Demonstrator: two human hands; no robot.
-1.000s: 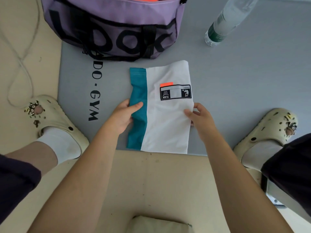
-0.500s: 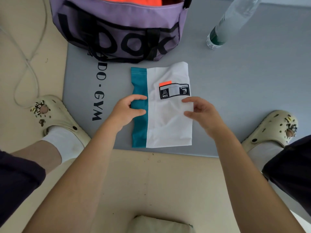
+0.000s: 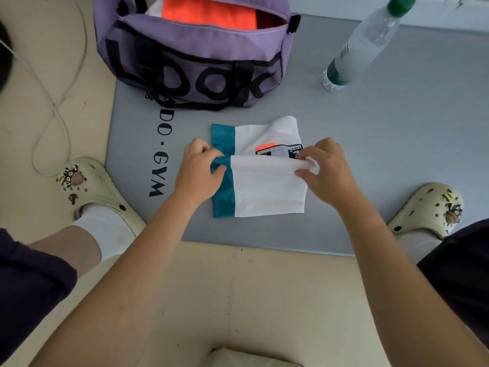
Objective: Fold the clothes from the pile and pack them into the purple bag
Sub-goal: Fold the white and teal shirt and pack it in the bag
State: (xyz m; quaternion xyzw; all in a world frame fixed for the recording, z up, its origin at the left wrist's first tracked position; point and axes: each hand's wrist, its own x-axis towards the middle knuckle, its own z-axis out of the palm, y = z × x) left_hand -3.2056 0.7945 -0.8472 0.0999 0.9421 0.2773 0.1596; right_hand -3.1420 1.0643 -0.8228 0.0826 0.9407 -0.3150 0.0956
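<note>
A white garment with a teal band (image 3: 264, 186) lies on the grey mat (image 3: 397, 154) in front of the purple bag (image 3: 195, 62). Its near half is folded up over the far half, partly covering the black label. My left hand (image 3: 198, 173) pinches the teal edge of the lifted fold. At the white right edge, my right hand (image 3: 325, 170) pinches the same fold. The bag stands unzipped at the back, with orange and white cloth inside.
A clear water bottle with a green cap (image 3: 365, 43) lies at the back right of the mat. My feet in cream clogs sit left (image 3: 92, 186) and right (image 3: 428, 207) of it. A white cable (image 3: 53, 102) loops on the beige floor. Something beige (image 3: 251, 358) shows at the bottom edge.
Both hands took hold of the garment's near edge and carried it away from me, folding the near half over the far half. The view tilted up, showing the bag's open top.
</note>
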